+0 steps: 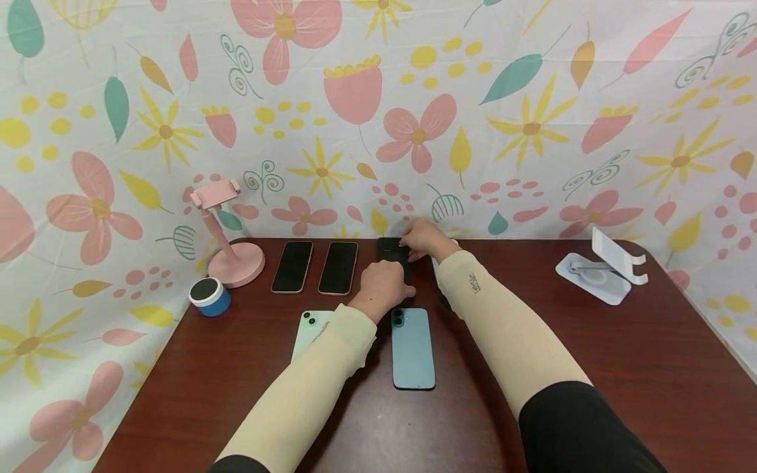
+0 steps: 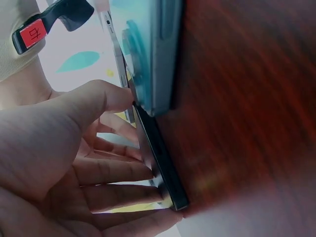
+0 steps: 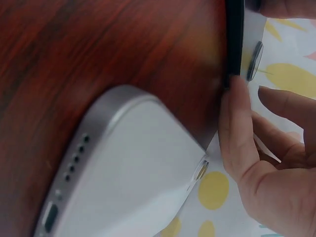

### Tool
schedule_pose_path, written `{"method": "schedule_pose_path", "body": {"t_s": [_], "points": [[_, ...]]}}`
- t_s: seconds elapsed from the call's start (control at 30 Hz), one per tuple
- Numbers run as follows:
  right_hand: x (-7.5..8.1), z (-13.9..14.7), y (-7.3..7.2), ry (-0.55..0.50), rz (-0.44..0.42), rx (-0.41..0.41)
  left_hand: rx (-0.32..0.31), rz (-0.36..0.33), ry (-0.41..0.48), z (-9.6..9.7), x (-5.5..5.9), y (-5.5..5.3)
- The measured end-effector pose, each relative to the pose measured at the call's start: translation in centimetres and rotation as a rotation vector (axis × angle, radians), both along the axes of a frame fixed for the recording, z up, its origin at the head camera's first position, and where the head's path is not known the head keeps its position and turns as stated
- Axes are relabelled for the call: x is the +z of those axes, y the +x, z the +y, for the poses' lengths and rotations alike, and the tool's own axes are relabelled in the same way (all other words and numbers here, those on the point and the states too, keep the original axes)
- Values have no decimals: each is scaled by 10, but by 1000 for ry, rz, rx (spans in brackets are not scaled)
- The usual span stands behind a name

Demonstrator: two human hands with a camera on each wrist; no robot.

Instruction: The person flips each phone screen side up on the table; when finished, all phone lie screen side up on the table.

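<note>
A black phone [image 1: 389, 249] lies face down toward the back of the table, camera end away from me. My left hand [image 1: 381, 288] covers its lower part, thumb and fingers spanning the width and touching opposite sides. In the left wrist view, the bottom edge of the black phone [image 2: 159, 154] shows between them. At its far right corner, my right hand [image 1: 427, 238] touches the edge with a fingertip, the thumb apart from it. A white phone [image 3: 133, 163] lies beside the right hand, mostly hidden by the sleeve in the head view. Nearer me is a blue phone [image 1: 412, 351].
Two dark-screened phones, a left one [image 1: 292, 267] and a right one [image 1: 338, 268], lie at the back left. A pale green phone [image 1: 310, 328] is partly under my left sleeve. A pink stand [image 1: 236, 265], a blue-and-white round item [image 1: 209, 297] and a white stand [image 1: 597, 282] flank them.
</note>
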State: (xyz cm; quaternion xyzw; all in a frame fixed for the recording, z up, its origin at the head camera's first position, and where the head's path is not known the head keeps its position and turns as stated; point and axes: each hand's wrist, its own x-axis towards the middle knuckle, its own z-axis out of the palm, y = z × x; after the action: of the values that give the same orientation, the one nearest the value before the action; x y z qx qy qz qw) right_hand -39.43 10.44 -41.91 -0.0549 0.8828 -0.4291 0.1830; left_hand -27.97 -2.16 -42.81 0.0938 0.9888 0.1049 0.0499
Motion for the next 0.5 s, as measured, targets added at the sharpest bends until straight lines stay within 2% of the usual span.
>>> {"method": "schedule_pose_path", "body": {"t_s": [0.1, 0.5], "points": [[-1, 2, -1, 30, 13, 5, -3, -1, -3, 1, 0, 1], [-1, 2, 0, 33, -6, 4, -11, 13, -23, 4, -2, 3]]}}
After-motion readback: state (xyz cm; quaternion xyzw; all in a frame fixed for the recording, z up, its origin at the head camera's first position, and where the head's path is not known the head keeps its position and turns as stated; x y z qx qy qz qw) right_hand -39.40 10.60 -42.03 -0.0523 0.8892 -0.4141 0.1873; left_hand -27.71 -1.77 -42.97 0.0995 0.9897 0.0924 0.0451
